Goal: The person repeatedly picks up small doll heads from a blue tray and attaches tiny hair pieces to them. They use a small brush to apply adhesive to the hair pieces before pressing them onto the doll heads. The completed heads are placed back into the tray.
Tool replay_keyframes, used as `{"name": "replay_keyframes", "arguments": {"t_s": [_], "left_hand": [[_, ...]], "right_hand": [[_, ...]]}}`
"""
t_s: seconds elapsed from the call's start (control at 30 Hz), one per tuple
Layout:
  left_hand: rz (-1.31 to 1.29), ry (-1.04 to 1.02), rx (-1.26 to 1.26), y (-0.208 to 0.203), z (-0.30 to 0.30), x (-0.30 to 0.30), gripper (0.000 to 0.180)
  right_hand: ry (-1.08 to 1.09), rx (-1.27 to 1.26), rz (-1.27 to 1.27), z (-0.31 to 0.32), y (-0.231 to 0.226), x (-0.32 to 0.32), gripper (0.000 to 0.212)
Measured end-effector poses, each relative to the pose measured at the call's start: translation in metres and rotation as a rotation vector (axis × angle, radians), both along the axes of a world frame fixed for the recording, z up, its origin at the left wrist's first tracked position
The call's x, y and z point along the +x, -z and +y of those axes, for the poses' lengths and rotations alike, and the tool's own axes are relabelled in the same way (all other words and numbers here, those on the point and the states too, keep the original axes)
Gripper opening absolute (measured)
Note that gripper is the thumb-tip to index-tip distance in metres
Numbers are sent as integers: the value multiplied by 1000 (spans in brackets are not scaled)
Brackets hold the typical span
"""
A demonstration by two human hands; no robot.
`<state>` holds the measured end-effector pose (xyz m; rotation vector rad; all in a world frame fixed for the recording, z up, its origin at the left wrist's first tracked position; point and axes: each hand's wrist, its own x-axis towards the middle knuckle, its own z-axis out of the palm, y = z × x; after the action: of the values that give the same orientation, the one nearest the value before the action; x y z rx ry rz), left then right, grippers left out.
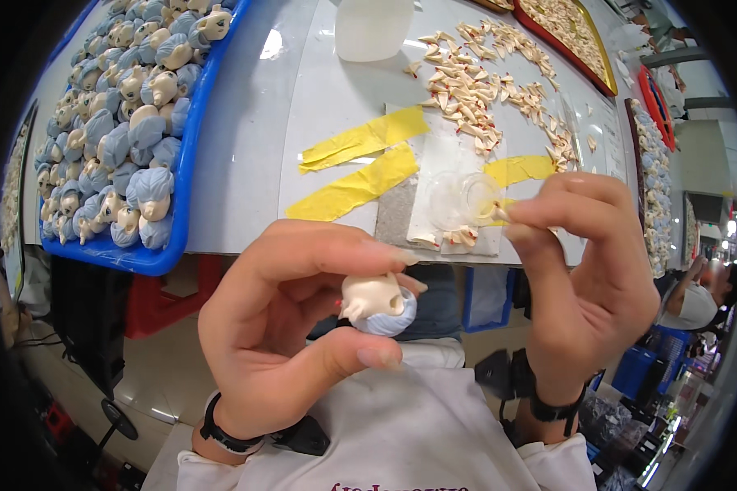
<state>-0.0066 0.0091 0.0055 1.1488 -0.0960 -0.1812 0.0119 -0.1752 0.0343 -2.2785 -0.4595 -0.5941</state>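
My left hand (262,327) is closed around a small doll head (377,307) with pale blue hair, held between thumb and fingers in front of the table edge. The head lies on its side, and a hole shows in its cream-coloured surface. Thumb and forefinger of my right hand (590,278) pinch a tiny cream-coloured pointed piece (500,212), mostly hidden by the fingertips. That hand hovers at the right side of a clear round dish (458,199). Several similar pointed pieces (462,236) lie by the dish near the table's edge.
A blue tray (190,155) full of blue-haired doll heads stands at the left. Loose pointed pieces with red tips (467,90) are heaped at the far middle, beside a translucent white container (373,31). Yellow tape strips (356,182) stick to the tabletop. A red-and-gold tray (604,69) sits at the far right.
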Motion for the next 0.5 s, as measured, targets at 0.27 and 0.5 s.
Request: {"name": "replay_keyframes", "arguments": {"t_s": [0.27, 0.5], "left_hand": [[-34, -79, 69, -4, -11, -3, 53], [-256, 4, 215, 10, 6, -6, 50]], "right_hand": [[-124, 285, 211, 22, -6, -23, 14], [-115, 114, 64, 24, -3, -18, 26]]}}
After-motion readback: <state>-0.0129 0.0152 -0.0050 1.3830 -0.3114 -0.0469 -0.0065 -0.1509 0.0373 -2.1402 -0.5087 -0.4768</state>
